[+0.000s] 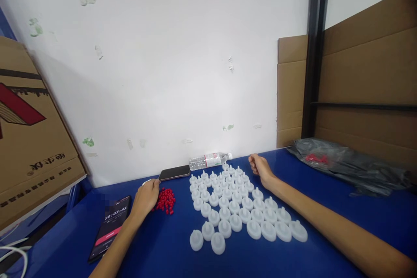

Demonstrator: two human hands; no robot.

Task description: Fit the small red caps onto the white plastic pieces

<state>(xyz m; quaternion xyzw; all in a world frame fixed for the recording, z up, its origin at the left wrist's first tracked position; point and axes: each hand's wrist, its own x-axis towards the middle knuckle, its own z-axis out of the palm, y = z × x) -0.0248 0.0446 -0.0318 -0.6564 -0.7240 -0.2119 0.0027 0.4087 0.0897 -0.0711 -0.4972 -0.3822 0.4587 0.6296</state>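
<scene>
A scuffed white wall [163, 74] rises at twelve o'clock behind a blue tabletop [159, 247]; a dark post [315, 52] stands at two o'clock.

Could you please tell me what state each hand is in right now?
Left hand: curled beside the red pieces; whether it holds anything cannot be told.
Right hand: closed in a loose fist; any contents hidden.

Surface [172, 243]: deep blue | small pieces [166, 201]: red | nozzle caps [224, 213]: translucent white | wall [163, 74]: white, green-flecked | far bottle [197, 163]: clear, white-red label [213, 159] | left carton [48, 139]: brown, red-black print
</scene>
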